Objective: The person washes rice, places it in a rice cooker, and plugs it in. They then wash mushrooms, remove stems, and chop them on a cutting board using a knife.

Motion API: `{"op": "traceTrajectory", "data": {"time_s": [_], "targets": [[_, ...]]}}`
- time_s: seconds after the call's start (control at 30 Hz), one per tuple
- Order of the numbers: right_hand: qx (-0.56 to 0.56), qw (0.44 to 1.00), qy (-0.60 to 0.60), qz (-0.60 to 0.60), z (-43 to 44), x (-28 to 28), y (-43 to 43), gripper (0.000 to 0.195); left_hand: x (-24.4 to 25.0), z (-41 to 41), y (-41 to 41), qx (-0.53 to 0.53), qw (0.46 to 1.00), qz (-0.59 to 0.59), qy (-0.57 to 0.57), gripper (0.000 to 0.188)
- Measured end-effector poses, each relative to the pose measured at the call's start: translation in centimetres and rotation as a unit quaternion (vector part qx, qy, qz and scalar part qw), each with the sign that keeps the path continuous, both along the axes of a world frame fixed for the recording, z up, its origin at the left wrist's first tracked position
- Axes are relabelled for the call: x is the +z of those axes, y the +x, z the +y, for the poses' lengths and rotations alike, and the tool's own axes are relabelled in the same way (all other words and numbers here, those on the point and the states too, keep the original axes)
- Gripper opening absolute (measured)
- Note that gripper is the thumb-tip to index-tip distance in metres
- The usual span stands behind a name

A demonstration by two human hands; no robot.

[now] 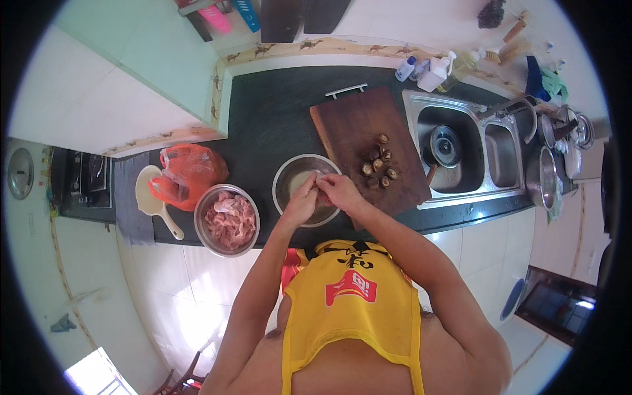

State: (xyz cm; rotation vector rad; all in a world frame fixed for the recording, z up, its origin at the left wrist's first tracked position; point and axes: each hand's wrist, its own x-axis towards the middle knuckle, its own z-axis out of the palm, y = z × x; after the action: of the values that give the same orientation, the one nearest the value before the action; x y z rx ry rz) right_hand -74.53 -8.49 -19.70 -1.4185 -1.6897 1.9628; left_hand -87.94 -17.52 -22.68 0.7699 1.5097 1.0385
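Over a steel bowl (278, 197) my left hand (301, 201) and my right hand (339, 191) meet at the fingertips. Between them they pinch a small piece of food, mostly hidden by the fingers, so its kind is unclear. Pale, cloudy liquid seems to lie in the bowl. Right of it, several brown mushrooms (377, 164) rest in a cluster on a wooden cutting board (345, 123). To the left, a second steel bowl (198, 222) is filled with raw, pinkish meat (231, 222) and sits at the counter's front edge.
A red plastic bag (195, 170) and a cream ladle (145, 190) stand left. A double sink (503, 153) holding a pot lid (445, 146) lies right, with bottles (437, 71) behind it. Steel cookware (545, 177) is stacked at the far right. Knives (281, 19) hang on the wall.
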Motion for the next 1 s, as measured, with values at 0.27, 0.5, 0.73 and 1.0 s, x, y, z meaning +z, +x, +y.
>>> {"op": "traceTrajectory", "data": {"time_s": [0.27,0.5,0.73,1.0], "targets": [[0.038,0.991,0.127,0.027,-0.9,0.4,0.2,0.024,0.4,-1.0,0.5,0.075,0.995,-0.018,0.069,0.042],[0.038,0.998,0.041,-0.003,-1.7,-0.8,-1.0,0.028,-0.1,-1.1,-0.3,0.067,0.974,0.201,0.074,0.027],[-0.087,0.993,-0.074,-0.023,-2.7,-4.8,-4.8,0.029,1.9,0.1,-0.5,-0.096,0.875,0.449,-0.156,0.061],[0.095,0.948,0.290,-0.089,-1.9,-4.9,-4.2,0.025,1.0,-0.6,-0.3,-0.001,0.902,0.432,-0.002,0.062]]}}
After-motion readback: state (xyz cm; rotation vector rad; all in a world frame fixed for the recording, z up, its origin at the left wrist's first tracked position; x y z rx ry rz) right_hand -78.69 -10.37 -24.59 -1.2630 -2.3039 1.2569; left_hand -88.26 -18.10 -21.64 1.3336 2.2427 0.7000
